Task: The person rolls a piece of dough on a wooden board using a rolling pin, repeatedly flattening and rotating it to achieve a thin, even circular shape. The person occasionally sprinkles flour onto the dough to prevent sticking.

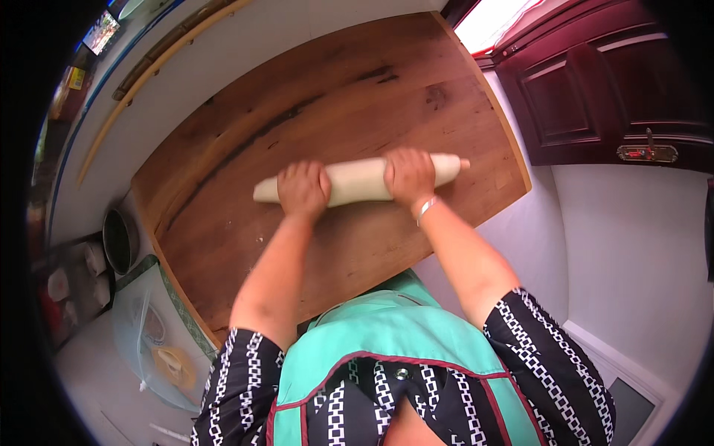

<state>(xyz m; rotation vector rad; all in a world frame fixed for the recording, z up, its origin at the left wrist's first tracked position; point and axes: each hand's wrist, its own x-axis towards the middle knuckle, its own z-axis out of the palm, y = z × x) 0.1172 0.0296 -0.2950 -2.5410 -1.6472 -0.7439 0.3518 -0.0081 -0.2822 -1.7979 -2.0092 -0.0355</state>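
Observation:
A thick roll of pale dough (358, 181) lies across the wooden board, wound round a rolling pin. Only the pin's light wooden tip (465, 163) sticks out at the right end. My left hand (303, 187) is closed over the roll near its left end, knuckles up. Toward the right end, my right hand (410, 177) grips it the same way, with a pale bracelet (426, 209) at the wrist. Both arms reach forward, and the fingers' undersides are hidden. A dark curved streak in the wood runs behind the roll.
The board (416, 82) meets a wall where long bamboo-like sticks (149, 70) hang. A dark red door (610, 89) stands at the far right. Left of the board are a metal bowl (119, 241) and a clear bag (145, 357) on a side surface.

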